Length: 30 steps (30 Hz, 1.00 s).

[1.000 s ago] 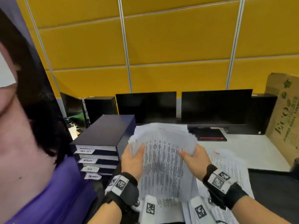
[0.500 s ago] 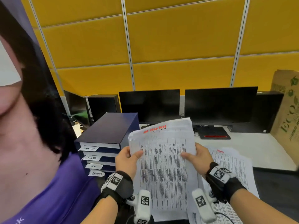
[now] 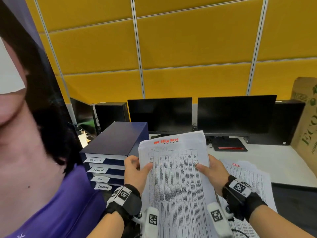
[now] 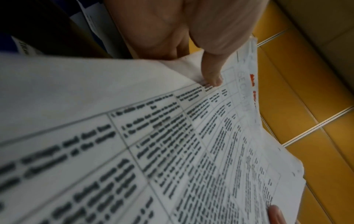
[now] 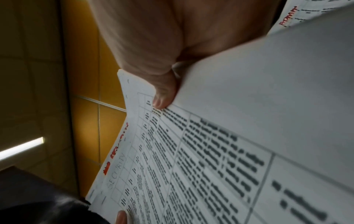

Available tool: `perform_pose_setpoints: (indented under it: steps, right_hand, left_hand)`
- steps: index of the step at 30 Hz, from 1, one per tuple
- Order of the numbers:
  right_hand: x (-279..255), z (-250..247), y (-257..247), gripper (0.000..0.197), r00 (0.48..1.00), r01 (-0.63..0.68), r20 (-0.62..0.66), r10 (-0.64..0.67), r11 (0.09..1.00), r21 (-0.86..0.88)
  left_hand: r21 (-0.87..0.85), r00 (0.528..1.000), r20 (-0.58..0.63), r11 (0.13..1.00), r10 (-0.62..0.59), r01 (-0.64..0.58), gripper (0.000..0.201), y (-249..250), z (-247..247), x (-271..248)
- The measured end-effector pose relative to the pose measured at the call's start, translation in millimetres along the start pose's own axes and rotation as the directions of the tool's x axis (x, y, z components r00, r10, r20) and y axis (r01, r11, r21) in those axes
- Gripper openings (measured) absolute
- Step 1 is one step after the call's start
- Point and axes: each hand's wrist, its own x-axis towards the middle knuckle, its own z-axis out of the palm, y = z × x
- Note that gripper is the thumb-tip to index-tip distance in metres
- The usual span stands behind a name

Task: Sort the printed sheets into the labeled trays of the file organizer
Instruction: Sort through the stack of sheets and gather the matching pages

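I hold a thick stack of printed sheets (image 3: pixel 175 177) upright in front of me, a table of text on the top page with red writing and "SECURITY" near its top edge (image 5: pixel 116 171). My left hand (image 3: pixel 135 170) grips the stack's left edge, thumb (image 4: pixel 212 72) on the front. My right hand (image 3: pixel 211 172) grips the right edge, thumb (image 5: pixel 164 97) pressed on the page. The dark blue file organizer (image 3: pixel 116 152) stands left of the stack, its trays carrying white handwritten labels (image 3: pixel 97 170). More sheets (image 3: pixel 247 177), the top one marked ADMIN in red, lie on the desk to the right.
Two dark monitors (image 3: pixel 236 115) stand along the back of the white desk (image 3: pixel 277 162) before a yellow panel wall. A brown cardboard box (image 3: pixel 307 127) leans at the far right. Another person in a purple top (image 3: pixel 56 212) fills the left side of the head view.
The stack has been squared up from a fanned, bent bundle into a flat, upright one. Both hands slid slightly along its side edges and kept their hold.
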Motion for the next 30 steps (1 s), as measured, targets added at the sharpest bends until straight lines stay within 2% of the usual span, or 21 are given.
perform_pose_setpoints:
  steps: [2, 4, 7, 11, 14, 16, 18, 22, 24, 26, 30]
  right_hand:
    - [-1, -2, 0, 0.035, 1.0, -0.013, 0.0, 0.013, 0.997, 0.071]
    - [-4, -3, -3, 0.033, 1.0, -0.012, 0.003, 0.012, 0.991, 0.13]
    - [-7, -3, -9, 0.031, 0.999, 0.037, 0.005, -0.037, 0.993, 0.112]
    - [-12, 4, -21, 0.037, 0.98, 0.192, -0.043, -0.194, 0.98, -0.048]
    - [-13, 12, -26, 0.042, 0.949, 0.293, -0.103, -0.297, 0.955, -0.056]
    - [-14, 16, -23, 0.042, 0.945, 0.308, -0.101, -0.312, 0.95, -0.057]
    - [-15, 16, -12, 0.045, 0.957, 0.275, -0.082, -0.279, 0.96, -0.059]
    - [-13, 5, 20, 0.059, 0.979, 0.174, -0.099, -0.179, 0.983, -0.053]
    - [-13, 2, 29, 0.052, 0.983, 0.145, -0.101, -0.154, 0.985, -0.097]
    - [-16, 3, 34, 0.047, 0.991, 0.12, -0.046, -0.126, 0.985, -0.127]
    - [-17, -2, 50, 0.059, 0.998, 0.038, 0.066, -0.024, 0.975, -0.218]
  left_hand:
    - [-0.024, 1.0, 0.026, 1.0, -0.005, 0.006, 0.049, 4, -3, 2]
    - [-0.012, 0.994, 0.108, 1.0, -0.006, 0.008, 0.049, 9, -6, -2]
    - [0.067, 0.977, 0.212, 0.997, 0.008, -0.023, 0.035, 11, -7, -11]
    - [0.004, 0.989, 0.123, 0.996, 0.086, -0.087, 0.028, 16, 5, -22]
    - [-0.046, 0.981, 0.073, 0.983, 0.181, -0.178, 0.027, 20, 18, -30]
    - [-0.013, 0.977, 0.058, 0.979, 0.203, -0.202, 0.027, 16, 26, -34]
    - [0.031, 0.984, 0.04, 0.984, 0.173, -0.174, 0.032, 6, 29, -36]
    - [0.054, 0.998, 0.048, 0.998, 0.036, -0.039, 0.043, -19, 22, -39]
    - [0.1, 0.997, 0.072, 0.995, 0.023, -0.03, 0.037, -23, 21, -39]
    - [0.088, 0.997, 0.074, 0.996, -0.002, -0.004, 0.025, -22, 22, -38]
    - [-0.043, 0.997, -0.021, 0.996, -0.079, 0.078, 0.017, -16, 21, -33]
